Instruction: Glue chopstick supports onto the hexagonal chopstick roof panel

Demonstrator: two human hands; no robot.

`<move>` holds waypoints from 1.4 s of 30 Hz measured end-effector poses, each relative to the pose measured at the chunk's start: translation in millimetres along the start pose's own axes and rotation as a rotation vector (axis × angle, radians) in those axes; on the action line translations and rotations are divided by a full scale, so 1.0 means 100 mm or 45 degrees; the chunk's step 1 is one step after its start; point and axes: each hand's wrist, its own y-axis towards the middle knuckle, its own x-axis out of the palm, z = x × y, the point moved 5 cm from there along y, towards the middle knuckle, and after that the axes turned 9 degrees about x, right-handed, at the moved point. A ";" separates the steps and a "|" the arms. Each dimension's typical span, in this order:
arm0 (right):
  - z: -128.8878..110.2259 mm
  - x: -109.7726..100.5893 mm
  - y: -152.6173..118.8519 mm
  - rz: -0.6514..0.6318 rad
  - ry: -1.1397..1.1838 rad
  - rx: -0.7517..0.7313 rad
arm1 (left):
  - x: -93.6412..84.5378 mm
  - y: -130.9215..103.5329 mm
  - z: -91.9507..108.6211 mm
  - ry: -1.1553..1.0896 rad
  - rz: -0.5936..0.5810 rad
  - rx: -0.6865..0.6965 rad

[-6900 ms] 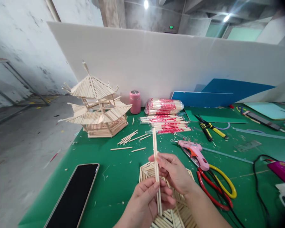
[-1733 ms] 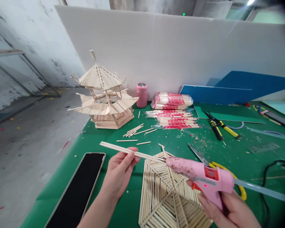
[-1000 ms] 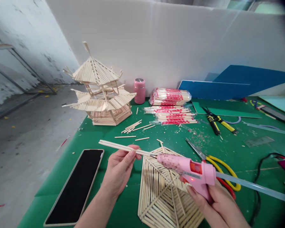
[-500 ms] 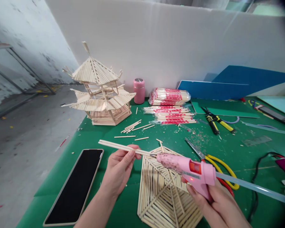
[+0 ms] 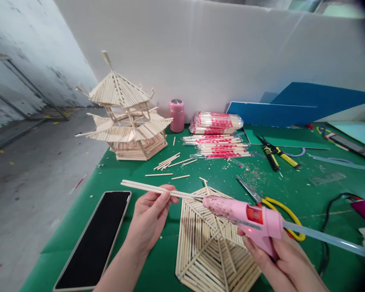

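Between thumb and fingers, my left hand [image 5: 153, 213] pinches a pair of pale wooden chopsticks [image 5: 142, 186] lying side by side, tilted slightly down to the right. My right hand [image 5: 273, 255] is wrapped round the handle of a pink hot glue gun [image 5: 243, 213], its small red light lit and a clear glue stick [image 5: 328, 238] sticking out of its back. The metal nozzle meets the chopsticks' right ends, or sits just by them. Below both hands a hexagonal panel of chopsticks [image 5: 194, 243] lies flat, with a few loose-looking sticks across its top.
A chopstick pagoda [image 5: 130, 125] stands at the back left beside a pink flask [image 5: 177, 117]. Wrapped chopsticks [image 5: 217, 146], cut sticks [image 5: 167, 161], pliers [image 5: 276, 154] and yellow-handled scissors [image 5: 280, 207] lie on the green table. A phone [image 5: 94, 243] lies at left; a black cord [image 5: 328, 227] at right.
The glue gun has shifted slightly right and down, its nozzle staying at the chopsticks' ends. My left hand and the chopsticks have moved a little left.
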 end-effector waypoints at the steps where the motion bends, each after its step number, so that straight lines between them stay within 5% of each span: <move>1: -0.01 -0.01 0.00 0.003 0.007 -0.011 | 0.00 0.00 0.00 -0.003 0.004 0.000; 11: 0.07 -0.04 -0.01 -0.034 -0.034 -0.001 | -0.01 0.02 0.01 -0.031 0.010 0.003; 42: -0.20 -0.10 0.11 -0.053 0.093 0.027 | 0.03 -0.02 -0.02 0.008 0.009 -0.010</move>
